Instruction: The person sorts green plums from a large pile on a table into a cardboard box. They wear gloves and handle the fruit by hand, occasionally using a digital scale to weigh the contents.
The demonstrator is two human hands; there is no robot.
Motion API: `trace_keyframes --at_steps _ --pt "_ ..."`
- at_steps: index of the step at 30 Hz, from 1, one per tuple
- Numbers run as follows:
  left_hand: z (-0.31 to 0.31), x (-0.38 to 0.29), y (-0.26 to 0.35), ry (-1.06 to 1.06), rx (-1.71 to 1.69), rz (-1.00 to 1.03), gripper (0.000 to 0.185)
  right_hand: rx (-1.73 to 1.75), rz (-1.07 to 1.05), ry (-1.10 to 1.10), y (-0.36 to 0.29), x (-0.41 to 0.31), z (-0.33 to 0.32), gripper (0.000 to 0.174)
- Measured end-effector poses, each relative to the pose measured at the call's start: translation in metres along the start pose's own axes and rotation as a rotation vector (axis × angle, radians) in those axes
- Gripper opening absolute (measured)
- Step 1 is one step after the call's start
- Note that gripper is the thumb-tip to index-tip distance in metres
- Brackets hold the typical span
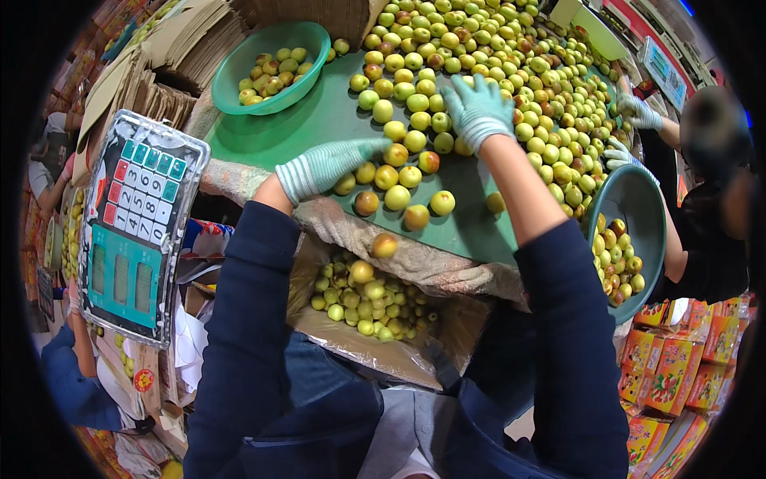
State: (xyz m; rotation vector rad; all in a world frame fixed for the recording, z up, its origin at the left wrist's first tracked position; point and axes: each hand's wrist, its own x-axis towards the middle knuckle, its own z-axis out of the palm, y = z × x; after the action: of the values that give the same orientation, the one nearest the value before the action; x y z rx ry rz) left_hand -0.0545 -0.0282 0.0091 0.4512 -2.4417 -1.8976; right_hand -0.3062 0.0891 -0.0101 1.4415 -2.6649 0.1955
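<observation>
My left hand [333, 169], in a pale green striped glove, lies flat with its fingertips against the near jujubes [396, 155] on the green tabletop [281, 141]. My right hand [479, 108], gloved alike, rests with spread fingers on the front of a large pile of green and reddish jujubes [532, 60]. Neither hand appears to grasp a fruit. Below the table's near edge, a plastic-lined cardboard box [413, 359] holds many jujubes. One jujube [383, 245] shows at the cloth-covered edge and another [361, 271] above the box; both may be falling.
A green plastic bowl [221, 78] with jujubes stands at the back left, and a darker bowl [655, 239] at the right. A scale's keypad and display panel [134, 227] stands at the left. Rolled cloth [419, 263] lines the near edge. Other people work at both sides.
</observation>
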Motion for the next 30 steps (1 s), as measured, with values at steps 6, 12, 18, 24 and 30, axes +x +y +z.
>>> trace_keyframes --at_steps 6,12,18,24,30 --pt "-0.026 -0.021 -0.042 0.171 -0.142 0.106 0.040 -0.071 -0.259 -0.112 -0.080 -0.104 -0.011 0.076" --pt "-0.012 0.005 -0.029 0.337 0.426 0.029 0.053 0.187 -1.006 -1.329 -0.073 -0.103 -0.147 0.058" --pt "-0.019 -0.003 -0.004 -0.353 0.122 0.142 0.049 0.589 -0.454 -0.088 -0.098 0.084 -0.042 0.037" --pt "-0.020 -0.015 -0.017 0.164 -0.064 -0.094 0.028 -0.044 -0.359 -0.066 -0.131 0.077 0.029 0.048" --pt "-0.025 -0.003 -0.040 0.644 0.207 0.071 0.023 0.119 -0.498 -0.100 -0.084 -0.006 0.025 0.062"
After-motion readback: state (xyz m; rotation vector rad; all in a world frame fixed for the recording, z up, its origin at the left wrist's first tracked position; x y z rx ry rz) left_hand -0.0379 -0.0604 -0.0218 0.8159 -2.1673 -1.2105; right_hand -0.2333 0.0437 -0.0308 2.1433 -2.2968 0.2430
